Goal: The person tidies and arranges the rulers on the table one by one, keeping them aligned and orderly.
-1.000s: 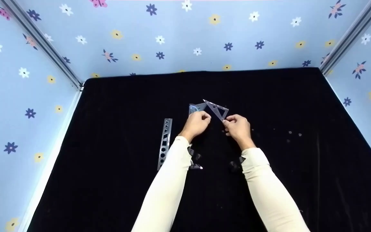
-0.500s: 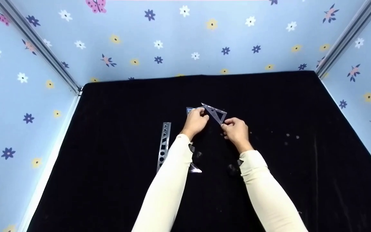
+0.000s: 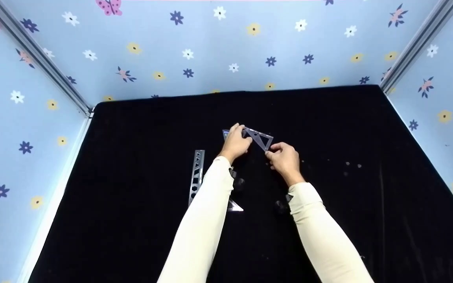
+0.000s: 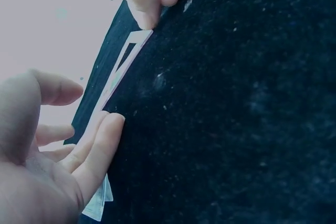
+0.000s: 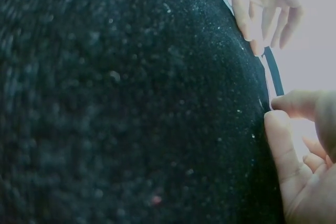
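A clear triangular set square (image 3: 261, 138) with a cut-out triangle lies over the black cloth in the head view. My right hand (image 3: 285, 159) pinches its near corner between thumb and index finger. At its far-left corner, my left hand (image 3: 235, 143) rests its fingers on the plastic. The left wrist view shows that thumb (image 4: 60, 88) held apart from the fairly straight fingers (image 4: 102, 145). Another clear piece with blue marking (image 3: 225, 134) shows beside the left hand, mostly covered by it.
A stencil ruler (image 3: 196, 177) with cut-out shapes lies left of the left forearm, its near end hidden by the sleeve. A clear pointed corner (image 3: 235, 206) sticks out from under that sleeve. Flowered blue walls (image 3: 203, 35) enclose the black-covered table (image 3: 148, 129).
My left hand has shifted away from me, its fingers stretching out over the blue-marked piece to the set square's far corner. My right hand keeps its pinch; the head view shifts slightly.
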Demonstrator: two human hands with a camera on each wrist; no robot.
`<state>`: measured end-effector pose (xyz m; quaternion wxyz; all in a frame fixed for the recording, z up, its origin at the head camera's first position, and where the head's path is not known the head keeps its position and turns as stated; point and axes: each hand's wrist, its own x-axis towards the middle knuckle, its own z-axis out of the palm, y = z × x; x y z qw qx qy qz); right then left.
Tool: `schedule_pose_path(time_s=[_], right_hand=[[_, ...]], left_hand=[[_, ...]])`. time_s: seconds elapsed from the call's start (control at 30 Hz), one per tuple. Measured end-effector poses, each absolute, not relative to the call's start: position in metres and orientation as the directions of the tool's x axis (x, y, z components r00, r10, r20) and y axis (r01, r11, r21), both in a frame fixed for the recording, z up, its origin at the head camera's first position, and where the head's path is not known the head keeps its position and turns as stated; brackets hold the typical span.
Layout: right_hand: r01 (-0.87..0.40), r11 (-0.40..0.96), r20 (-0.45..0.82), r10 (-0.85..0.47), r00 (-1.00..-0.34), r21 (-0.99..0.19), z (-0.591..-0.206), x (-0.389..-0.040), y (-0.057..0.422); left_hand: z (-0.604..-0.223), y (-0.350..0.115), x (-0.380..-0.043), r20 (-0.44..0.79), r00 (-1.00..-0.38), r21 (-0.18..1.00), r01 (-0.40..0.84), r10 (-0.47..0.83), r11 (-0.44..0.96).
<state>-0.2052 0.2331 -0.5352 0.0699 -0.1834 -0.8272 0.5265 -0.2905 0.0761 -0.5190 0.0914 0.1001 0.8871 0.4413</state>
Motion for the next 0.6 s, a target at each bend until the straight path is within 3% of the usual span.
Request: schedule_pose_path(time_s=[0.3,0.6], right_hand=[[0.223,0.431,-0.057,0.366,-0.929,-0.874,-0.5365,-0.2050,0.2303],[0.241,0.536,-0.035,0.367,-0.930,-0.809,-0.5338,-0.2064,0.2354]], left_hand=[[-0.5188,0.0753,-0.2946,-0.154,-0.957,0.774,0.039,0.248,0.632],[-0.5177,0.0803,-0.2993,-0.180,-0.943,0.818,0.015,0.281,0.575]])
